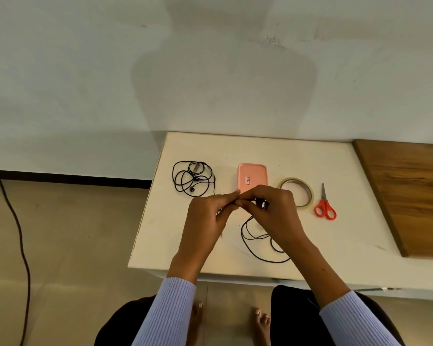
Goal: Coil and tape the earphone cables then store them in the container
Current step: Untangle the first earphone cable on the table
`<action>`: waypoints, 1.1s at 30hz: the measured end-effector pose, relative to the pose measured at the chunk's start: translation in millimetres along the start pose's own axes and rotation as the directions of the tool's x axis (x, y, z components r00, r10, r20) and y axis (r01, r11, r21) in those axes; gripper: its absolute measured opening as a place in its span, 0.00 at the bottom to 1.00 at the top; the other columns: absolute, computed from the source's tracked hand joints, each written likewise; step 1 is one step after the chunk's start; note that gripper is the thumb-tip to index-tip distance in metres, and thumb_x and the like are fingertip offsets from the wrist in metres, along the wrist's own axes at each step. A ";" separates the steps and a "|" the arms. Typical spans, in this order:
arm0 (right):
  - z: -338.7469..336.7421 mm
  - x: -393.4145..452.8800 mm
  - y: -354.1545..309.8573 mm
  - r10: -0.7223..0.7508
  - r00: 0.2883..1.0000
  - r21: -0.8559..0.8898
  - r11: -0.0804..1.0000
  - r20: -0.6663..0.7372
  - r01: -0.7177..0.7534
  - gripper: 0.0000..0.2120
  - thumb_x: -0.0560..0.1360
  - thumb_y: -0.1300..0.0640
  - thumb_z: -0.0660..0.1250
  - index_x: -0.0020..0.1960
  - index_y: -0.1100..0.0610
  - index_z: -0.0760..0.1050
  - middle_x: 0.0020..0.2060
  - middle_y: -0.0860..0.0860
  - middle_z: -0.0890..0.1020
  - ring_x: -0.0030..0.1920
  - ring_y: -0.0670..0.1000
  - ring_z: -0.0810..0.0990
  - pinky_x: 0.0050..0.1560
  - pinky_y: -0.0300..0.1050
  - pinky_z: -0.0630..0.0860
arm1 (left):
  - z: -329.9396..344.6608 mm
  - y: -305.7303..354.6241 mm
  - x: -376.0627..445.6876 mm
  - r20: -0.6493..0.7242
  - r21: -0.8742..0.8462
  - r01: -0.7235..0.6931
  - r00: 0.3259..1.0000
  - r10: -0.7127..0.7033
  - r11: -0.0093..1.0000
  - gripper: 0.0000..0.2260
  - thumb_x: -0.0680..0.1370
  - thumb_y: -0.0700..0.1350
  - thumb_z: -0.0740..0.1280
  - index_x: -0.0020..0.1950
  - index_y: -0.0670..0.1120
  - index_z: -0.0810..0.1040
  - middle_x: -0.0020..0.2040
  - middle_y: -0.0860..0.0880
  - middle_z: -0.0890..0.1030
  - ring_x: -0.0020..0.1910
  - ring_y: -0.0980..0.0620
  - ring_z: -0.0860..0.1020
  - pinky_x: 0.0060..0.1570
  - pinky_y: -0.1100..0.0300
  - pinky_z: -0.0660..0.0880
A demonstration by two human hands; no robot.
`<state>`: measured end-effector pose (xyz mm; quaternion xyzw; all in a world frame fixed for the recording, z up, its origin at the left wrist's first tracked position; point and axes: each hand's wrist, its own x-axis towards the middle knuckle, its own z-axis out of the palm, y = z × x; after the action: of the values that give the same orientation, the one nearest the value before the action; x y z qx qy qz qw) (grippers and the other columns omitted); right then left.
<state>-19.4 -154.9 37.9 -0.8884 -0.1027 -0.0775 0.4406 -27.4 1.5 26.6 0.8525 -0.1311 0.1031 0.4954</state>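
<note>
**A:** Over the middle of the white tabletop (335, 245), both hands are up on one black earphone cable (254, 242). The left hand (208, 216) pinches it between thumb and fingertips, and the right hand (270, 211) curls round a small bunch of it. The rest hangs down and loops loose on the tabletop below. A second earphone cable (191, 179) sits tangled well to the left, and the pink container (252, 176) is just behind the hands.

**B:** How's that stuff gonna behave though?

**A:** My guess is light, floppy and springy, so loops want to pop open. I'd keep the bundle pinched at one spot while reaching for the tape roll (298, 193) and scissors (325, 207) on the right.
</note>
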 end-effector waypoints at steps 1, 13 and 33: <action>-1.3 -0.5 1.5 0.015 1.000 0.021 1.000 0.018 -0.015 0.04 0.70 0.57 0.73 0.44 0.49 0.83 0.32 0.35 0.78 0.34 0.43 0.76 0.33 0.32 0.71 | -0.7 -0.5 -0.7 0.000 0.009 -0.012 1.000 0.012 1.000 0.12 0.75 0.42 0.70 0.58 0.47 0.81 0.48 0.50 0.85 0.48 0.59 0.81 0.46 0.71 0.75; -36.1 -1.9 21.0 0.163 0.986 0.066 0.985 -0.021 -0.162 0.05 0.68 0.60 0.74 0.44 0.53 0.84 0.33 0.39 0.80 0.34 0.44 0.73 0.37 0.34 0.70 | -29.3 -20.0 -5.8 -0.187 0.027 0.090 0.979 -0.083 0.996 0.07 0.74 0.37 0.71 0.51 0.44 0.84 0.45 0.53 0.85 0.46 0.61 0.82 0.47 0.66 0.78; 0.7 1.3 4.0 -0.084 0.996 0.005 0.996 -0.039 0.084 0.03 0.71 0.60 0.72 0.44 0.54 0.82 0.36 0.48 0.82 0.35 0.46 0.74 0.35 0.33 0.69 | 5.3 -1.0 -0.6 -0.007 0.068 -0.070 0.997 0.070 0.995 0.14 0.77 0.40 0.68 0.62 0.47 0.79 0.47 0.51 0.85 0.44 0.58 0.81 0.45 0.68 0.75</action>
<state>-17.1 -156.6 34.7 -0.8801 -0.1315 -0.1127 0.4420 -27.4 -2.5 23.0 0.8632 -0.1550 0.1288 0.4628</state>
